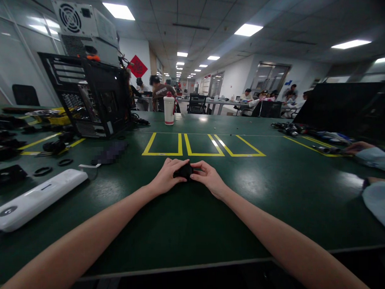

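Note:
Both arms reach over the green table and meet near its middle. Between the fingertips is a small black rounded part, partly covered, whose exact kind I cannot make out. My left hand is closed round its left side, thumb below and fingers above. From the other side, my right hand pinches its right edge with thumb and forefinger. Just beyond the hands lie yellow tape outlines on the tabletop.
At left stand a black computer case with a power supply on top, a white power strip and black rings. A white cup stands at the back. Another person's hand touches metal parts at right.

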{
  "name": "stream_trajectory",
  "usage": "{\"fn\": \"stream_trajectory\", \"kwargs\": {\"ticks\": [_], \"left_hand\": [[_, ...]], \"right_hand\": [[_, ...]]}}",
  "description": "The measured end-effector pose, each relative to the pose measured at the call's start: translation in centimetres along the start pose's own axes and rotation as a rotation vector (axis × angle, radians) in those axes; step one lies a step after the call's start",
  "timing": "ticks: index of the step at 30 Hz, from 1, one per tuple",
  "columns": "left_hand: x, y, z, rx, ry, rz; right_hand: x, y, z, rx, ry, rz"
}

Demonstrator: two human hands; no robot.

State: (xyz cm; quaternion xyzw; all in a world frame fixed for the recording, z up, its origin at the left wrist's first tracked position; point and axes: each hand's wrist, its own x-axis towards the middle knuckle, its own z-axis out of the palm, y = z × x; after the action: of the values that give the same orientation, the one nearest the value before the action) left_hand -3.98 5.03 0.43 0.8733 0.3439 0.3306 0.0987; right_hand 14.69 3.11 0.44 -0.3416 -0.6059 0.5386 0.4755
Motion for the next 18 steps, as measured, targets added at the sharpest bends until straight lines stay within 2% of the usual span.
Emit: {"fn": "stream_trajectory", "kwargs": {"ticks": [11,18], "left_hand": [[0.19,0.06,0.07,-0.101,-0.044,0.009],[-0.04,0.58,0.06,-0.061,0.006,0.000]], "right_hand": [[-0.13,0.05,-0.02,-0.032,-0.027,-0.041],[-0.05,0.03,-0.05,-0.047,-0.041,-0.036]]}}
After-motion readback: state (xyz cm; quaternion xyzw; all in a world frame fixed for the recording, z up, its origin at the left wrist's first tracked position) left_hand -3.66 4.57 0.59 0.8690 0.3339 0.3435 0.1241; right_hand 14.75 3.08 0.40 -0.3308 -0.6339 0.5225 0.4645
